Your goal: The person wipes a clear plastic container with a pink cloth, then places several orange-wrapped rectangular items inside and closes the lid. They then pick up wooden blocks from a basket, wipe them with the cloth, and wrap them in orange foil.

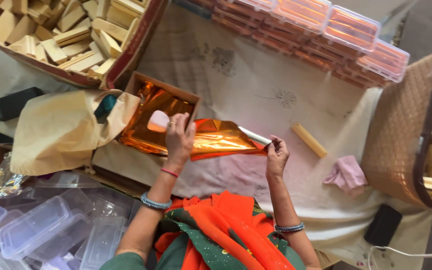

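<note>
Head view: left hand (178, 137) was lifted over a small cardboard box (141, 82), grip clamped on the near edge of an orange foil sheet (216, 139), with a pale pink block (158, 121) just beside its fingertips. Right hand (277, 155) pinched the sheet's far corner, grip closed on it, foil stretched between both hands above the cloth-covered counter (256, 75). More orange foil (148, 125) lay in the box. A wooden stick (308, 140) and a pink cloth (347, 174) lay on the counter right of the hands, apart from them. Large box of wooden blocks (61, 35) sat top left; brown paper (61, 130) lay left of the small box. Stacked clear-lidded orange boxes (321, 30) ran along the top; empty clear plastic containers (36, 230) sat bottom left.
</note>
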